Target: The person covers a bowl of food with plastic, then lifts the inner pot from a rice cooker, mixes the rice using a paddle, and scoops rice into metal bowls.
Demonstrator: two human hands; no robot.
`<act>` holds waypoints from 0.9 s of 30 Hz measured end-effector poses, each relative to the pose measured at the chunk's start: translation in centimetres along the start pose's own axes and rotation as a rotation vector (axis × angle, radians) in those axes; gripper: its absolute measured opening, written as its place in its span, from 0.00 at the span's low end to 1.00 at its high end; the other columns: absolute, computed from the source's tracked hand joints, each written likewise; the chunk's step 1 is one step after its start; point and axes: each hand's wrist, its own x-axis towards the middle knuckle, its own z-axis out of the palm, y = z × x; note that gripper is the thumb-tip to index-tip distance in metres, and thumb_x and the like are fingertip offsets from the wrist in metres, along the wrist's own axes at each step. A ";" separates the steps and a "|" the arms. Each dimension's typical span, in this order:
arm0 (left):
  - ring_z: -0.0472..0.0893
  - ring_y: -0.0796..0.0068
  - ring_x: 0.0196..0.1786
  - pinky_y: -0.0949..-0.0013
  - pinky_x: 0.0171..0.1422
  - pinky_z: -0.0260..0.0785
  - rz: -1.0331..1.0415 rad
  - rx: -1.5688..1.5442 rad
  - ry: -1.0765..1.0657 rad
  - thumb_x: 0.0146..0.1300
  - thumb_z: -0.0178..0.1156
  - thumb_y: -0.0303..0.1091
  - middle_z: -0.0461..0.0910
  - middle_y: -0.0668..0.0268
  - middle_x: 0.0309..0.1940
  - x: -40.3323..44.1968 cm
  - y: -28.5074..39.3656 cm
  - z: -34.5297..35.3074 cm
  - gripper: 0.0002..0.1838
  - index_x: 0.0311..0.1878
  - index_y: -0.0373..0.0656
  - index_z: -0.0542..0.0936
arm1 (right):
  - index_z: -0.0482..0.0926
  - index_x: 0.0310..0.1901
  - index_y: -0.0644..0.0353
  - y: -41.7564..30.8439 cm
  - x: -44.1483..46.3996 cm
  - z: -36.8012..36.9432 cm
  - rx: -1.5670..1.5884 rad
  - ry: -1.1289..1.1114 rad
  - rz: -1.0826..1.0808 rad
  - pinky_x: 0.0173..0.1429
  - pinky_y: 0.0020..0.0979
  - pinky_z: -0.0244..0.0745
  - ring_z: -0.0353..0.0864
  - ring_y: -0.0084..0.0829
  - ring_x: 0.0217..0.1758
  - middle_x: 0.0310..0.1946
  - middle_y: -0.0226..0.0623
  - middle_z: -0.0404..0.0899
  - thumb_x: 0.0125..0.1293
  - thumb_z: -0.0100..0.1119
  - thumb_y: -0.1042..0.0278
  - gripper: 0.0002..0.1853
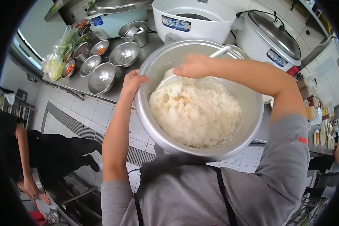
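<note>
Steel counter [75, 82] above white floor tiles [88, 104]. Rice [196, 109] lies in the wide metal pot [253, 101], centre of view. Your right hand [194, 66] grasps a pale utensil [220, 51] near the pot's twelve o'clock; your left hand [133, 82] grips its rim at ten. Outward: open white cooker [211, 22], twelve o'clock; lidded cooker [258, 43], one to two; metal bowls [101, 78], ten to eleven, some holding orange pieces [70, 69]. Utensil's working end partly hidden by hand and rice; several bowls' contents unclear.

Right hand [193, 66] blurred, 1 lid [120, 5] cut off
</note>
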 end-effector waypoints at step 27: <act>0.78 0.57 0.40 0.64 0.46 0.68 0.245 0.846 0.023 0.49 0.58 0.46 0.77 0.48 0.37 5.9 0.4 0.9 0.27 0.42 0.30 0.73 | 0.73 0.33 0.62 -3.9 -8.2 -0.4 1.237 1.145 0.407 0.34 0.28 0.71 0.76 0.24 0.27 0.20 0.31 0.73 0.47 0.62 0.69 0.12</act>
